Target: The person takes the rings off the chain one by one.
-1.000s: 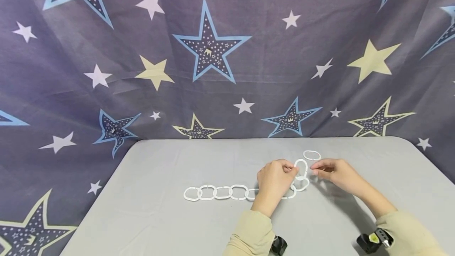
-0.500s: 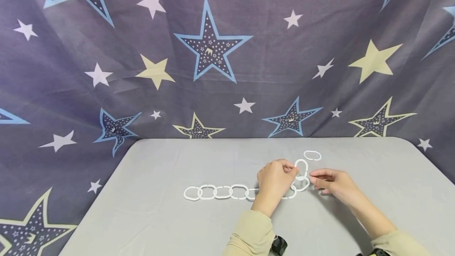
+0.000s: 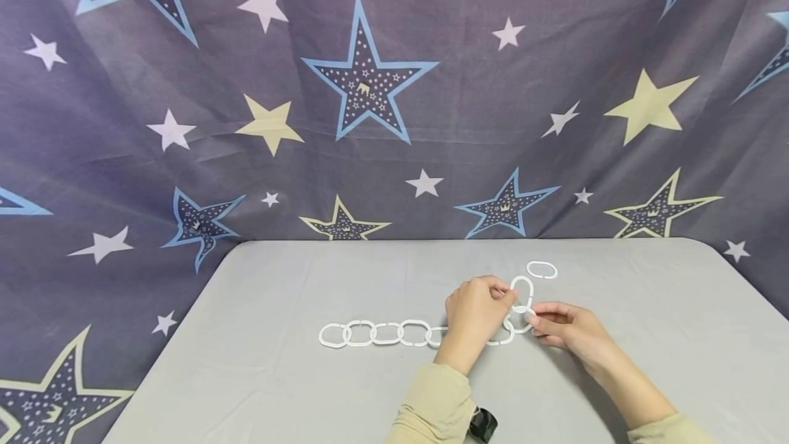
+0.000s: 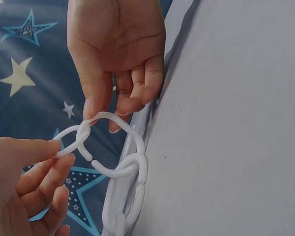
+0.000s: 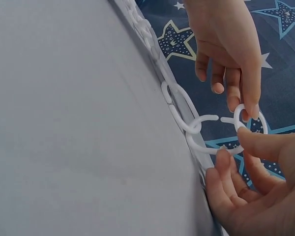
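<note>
- A chain of white oval plastic links (image 3: 382, 334) lies on a grey table (image 3: 259, 375), running from the lower left of centre in the head view toward the two hands in the lower middle of the frame.
- The left hand (image 3: 474, 314) sits over the right end of that chain, fingers curled; its thumb and forefinger pinch an open white link (image 3: 522, 291) that stands up from the table.
- In the left wrist view, the left hand (image 4: 115, 49) fills the top of the frame, its fingertips (image 4: 91, 109) pinching the split link (image 4: 113, 142) at the spot where another link crosses it.
- The right hand (image 3: 570, 331) lies just right of the left hand in the head view, fingers curled, fingertips on the link (image 3: 524, 321) next to the upright one.
- In the right wrist view, the right hand (image 5: 258, 196) fills the lower right corner, its thumb and forefinger pinching the far end link (image 5: 250, 128); the left hand (image 5: 226, 44) comes down from the top and touches the same spot.
- The gap in the split link (image 5: 220, 118) shows just left of those fingertips.
- One loose link (image 3: 542, 270) lies alone on the table, above and right of the hands, near them but not touching.
- A dark blue star-printed cloth (image 3: 370, 88) hangs behind the table, filling the upper part of the head view.
</note>
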Action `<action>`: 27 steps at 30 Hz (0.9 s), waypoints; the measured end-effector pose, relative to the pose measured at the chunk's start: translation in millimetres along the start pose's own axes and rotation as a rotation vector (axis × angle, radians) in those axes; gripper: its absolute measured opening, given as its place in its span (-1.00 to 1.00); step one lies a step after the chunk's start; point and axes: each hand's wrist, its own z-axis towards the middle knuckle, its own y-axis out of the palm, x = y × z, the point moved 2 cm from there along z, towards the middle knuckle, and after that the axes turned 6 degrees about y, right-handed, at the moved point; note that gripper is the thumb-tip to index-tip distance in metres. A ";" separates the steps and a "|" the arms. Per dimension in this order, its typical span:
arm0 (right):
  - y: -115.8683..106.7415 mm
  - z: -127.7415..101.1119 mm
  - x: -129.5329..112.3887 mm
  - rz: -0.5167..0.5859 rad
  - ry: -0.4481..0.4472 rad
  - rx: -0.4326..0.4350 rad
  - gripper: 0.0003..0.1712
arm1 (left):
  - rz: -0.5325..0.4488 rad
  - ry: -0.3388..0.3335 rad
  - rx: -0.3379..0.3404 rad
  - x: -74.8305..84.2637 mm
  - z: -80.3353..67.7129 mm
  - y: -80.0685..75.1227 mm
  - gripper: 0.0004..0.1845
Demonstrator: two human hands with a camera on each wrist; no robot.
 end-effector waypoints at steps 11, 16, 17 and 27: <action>2.8 2.9 4.3 0.012 0.011 0.050 -0.69 | -0.016 0.001 -0.003 -1.3 0.4 -0.6 -0.93; 4.8 2.7 5.0 0.008 0.009 0.071 -0.69 | -0.015 0.003 -0.015 -2.7 -0.3 -2.3 -0.92; 5.2 2.5 5.1 0.007 0.012 0.075 -0.69 | -0.014 0.004 -0.019 -2.8 -0.3 -2.7 -0.92; 6.5 1.7 5.3 -0.010 0.002 0.108 -0.70 | -0.024 0.013 -0.053 -4.1 -0.3 -3.2 -0.91</action>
